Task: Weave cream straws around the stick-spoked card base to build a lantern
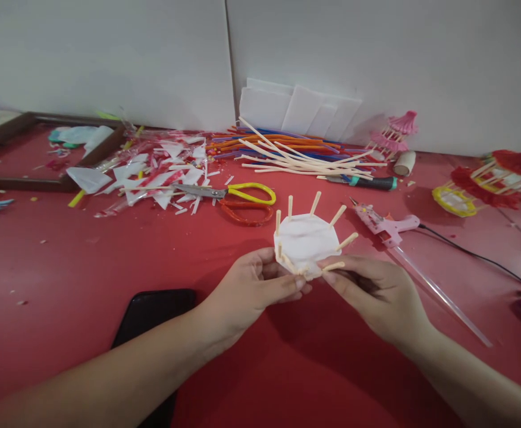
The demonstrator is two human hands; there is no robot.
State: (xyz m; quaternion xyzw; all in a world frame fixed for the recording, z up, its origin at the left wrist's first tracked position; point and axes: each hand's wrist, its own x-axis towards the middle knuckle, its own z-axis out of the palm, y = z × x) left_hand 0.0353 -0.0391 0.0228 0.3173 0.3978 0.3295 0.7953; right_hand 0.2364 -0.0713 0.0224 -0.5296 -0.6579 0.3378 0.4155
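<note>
It looked like a craft workspace: scissors and a glue gun lay on the red tabletop, paper scraps and coloured stems near its far edge.

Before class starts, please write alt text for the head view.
A bare left hand and right hand hold a roundish white disc edged with short cream sticks over a red table. Nearby lie metal scissors with yellow and red handles to the left and a pink glue gun to the right.
</note>
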